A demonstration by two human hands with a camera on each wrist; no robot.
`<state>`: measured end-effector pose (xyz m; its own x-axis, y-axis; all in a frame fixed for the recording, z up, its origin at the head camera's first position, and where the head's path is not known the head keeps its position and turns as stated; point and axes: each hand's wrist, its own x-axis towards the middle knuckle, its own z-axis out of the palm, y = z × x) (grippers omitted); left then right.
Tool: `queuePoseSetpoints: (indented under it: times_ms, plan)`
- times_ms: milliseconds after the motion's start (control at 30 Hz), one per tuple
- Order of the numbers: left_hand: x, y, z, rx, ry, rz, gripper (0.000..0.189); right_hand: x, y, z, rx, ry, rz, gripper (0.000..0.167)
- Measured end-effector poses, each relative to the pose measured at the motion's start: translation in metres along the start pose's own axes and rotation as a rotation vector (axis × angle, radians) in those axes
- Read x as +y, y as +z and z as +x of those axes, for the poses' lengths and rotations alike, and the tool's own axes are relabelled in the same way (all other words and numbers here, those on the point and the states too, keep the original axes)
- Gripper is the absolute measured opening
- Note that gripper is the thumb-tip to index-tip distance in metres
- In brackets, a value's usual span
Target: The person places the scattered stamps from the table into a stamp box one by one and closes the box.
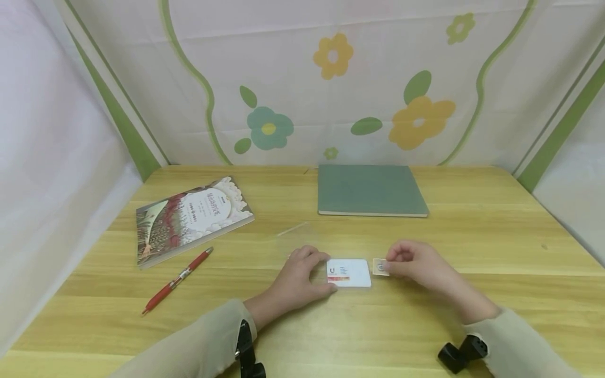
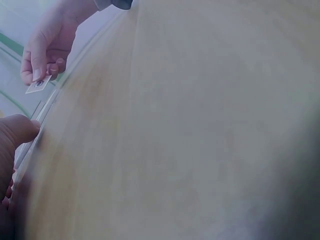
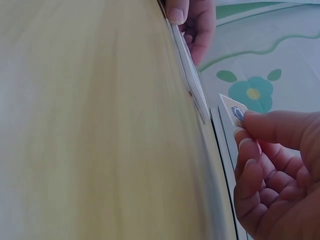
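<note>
A flat white card case (image 1: 354, 273) with a small logo and a red-orange strip lies on the table. My left hand (image 1: 300, 278) holds it at the left end, thumb on the near edge and forefinger on the far edge. The right hand (image 1: 418, 265) pinches a small pale square (image 1: 379, 266), like a stamp or sticker, between thumb and forefinger. A round blue mark shows on that square (image 3: 235, 112) in the right wrist view. It is held just off the case's right end, and the other right fingers are curled.
A clear plastic sheet (image 1: 295, 235) lies behind the left hand. An illustrated book (image 1: 198, 215) and a red pen (image 1: 177, 281) lie to the left. At the back is a green-covered book (image 1: 371, 189), before a flowered curtain (image 1: 302, 79).
</note>
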<state>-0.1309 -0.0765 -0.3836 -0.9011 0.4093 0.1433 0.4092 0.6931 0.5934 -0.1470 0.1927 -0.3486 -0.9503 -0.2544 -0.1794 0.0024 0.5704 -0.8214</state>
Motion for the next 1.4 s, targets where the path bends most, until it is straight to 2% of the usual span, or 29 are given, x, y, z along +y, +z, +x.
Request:
queuePoseSetpoints:
  times_ms: [333, 900, 1400]
  plan:
    - [0.001, 0.000, 0.000, -0.002, 0.001, 0.005, 0.055, -0.008, 0.012, 0.006, -0.040, -0.009, 0.063, 0.024]
    - [0.000, 0.001, 0.001, -0.011, -0.012, 0.001, 0.056, -0.016, 0.030, 0.013, -0.044, -0.004, 0.064, 0.018]
    - [0.000, 0.001, 0.001, -0.009, -0.002, 0.004, 0.056, -0.019, 0.038, 0.014, 0.004, -0.044, -0.021, 0.012]
